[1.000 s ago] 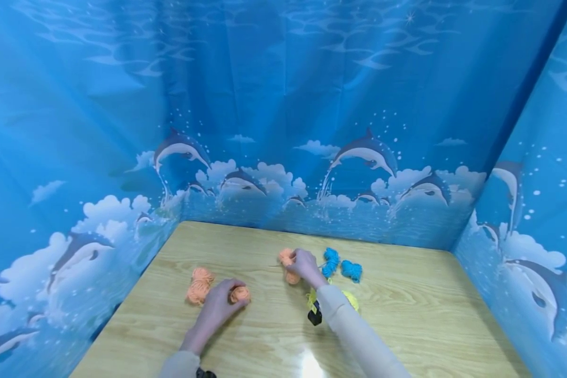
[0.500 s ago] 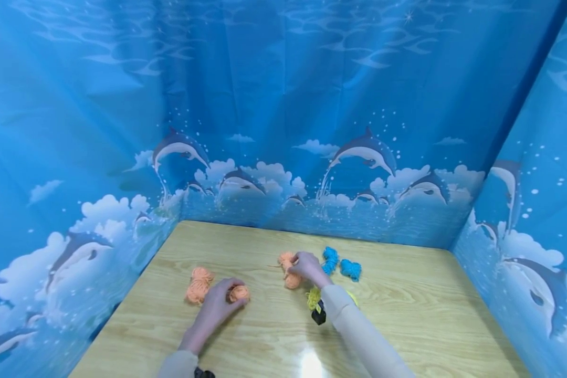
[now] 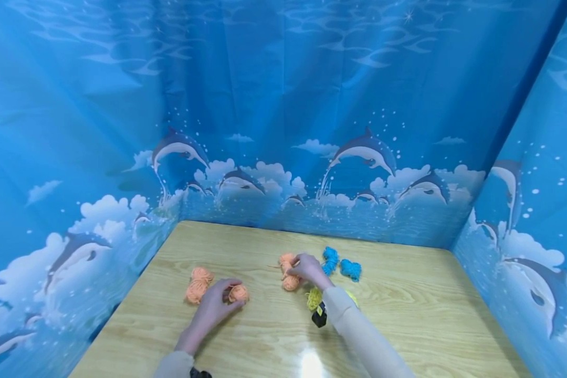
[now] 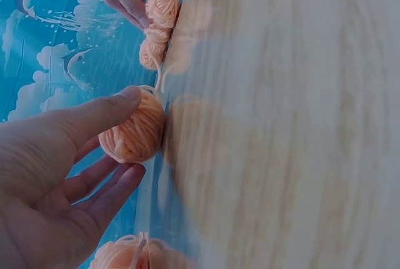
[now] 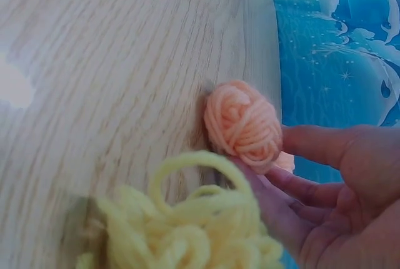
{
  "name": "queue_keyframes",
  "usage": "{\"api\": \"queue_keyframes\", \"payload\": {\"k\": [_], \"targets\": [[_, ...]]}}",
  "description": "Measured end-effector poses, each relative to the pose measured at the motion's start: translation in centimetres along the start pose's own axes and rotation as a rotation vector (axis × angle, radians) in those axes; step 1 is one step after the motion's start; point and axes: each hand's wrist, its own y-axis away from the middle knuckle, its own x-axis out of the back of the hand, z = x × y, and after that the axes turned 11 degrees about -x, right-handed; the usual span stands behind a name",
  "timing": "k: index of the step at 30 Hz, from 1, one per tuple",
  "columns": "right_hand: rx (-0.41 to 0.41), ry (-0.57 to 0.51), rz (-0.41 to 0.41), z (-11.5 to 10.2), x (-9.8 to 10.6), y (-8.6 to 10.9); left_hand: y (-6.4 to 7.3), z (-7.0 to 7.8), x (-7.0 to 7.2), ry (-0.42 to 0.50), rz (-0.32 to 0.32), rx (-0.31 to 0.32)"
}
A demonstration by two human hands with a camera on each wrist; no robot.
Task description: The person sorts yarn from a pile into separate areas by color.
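Observation:
My left hand (image 3: 212, 304) holds a small peach yarn ball (image 3: 238, 293) on the table, thumb on one side and fingers curled on the other; the left wrist view shows this ball (image 4: 134, 134) close up. Farther right, my right hand (image 3: 308, 266) pinches a peach yarn bundle (image 3: 290, 283) that is narrow in the middle. A rounded end of this bundle (image 5: 242, 125) shows beside the thumb in the right wrist view. Left of my left hand lies another tied peach yarn bundle (image 3: 197, 290).
Two blue yarn bundles (image 3: 351, 269) lie just past my right hand. Yellow yarn (image 3: 314, 298) sits under the right forearm, partly hidden by the sleeve and a black wrist device (image 3: 319, 315). A dolphin-print curtain (image 3: 274, 131) borders the wooden table (image 3: 420, 310).
The peach bundle at my right hand has shifted slightly toward me, and the right hand with it. My left hand and its ball stay nearly in place.

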Motion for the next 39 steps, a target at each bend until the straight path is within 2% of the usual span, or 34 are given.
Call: {"api": "queue_keyframes", "payload": {"k": [11,21,26,30,39], "targets": [[0.007,-0.040,-0.009,0.2,0.4,0.6,-0.3,-0.1,-0.4,-0.016,0.008,0.002],[0.143,0.059,-0.018,1.0,0.7,1.7,-1.4,0.3,-0.6,0.010,0.030,0.026],[0.131,0.052,0.028,1.3,-0.2,2.1,-2.0,0.6,-1.0,0.038,0.058,0.008],[0.132,0.064,0.066,1.4,-0.7,2.5,-2.6,0.9,-1.3,0.063,0.066,0.018],[0.182,0.056,0.146,1.5,-1.7,2.8,-4.0,1.3,-1.9,0.135,0.077,-0.009]]}}
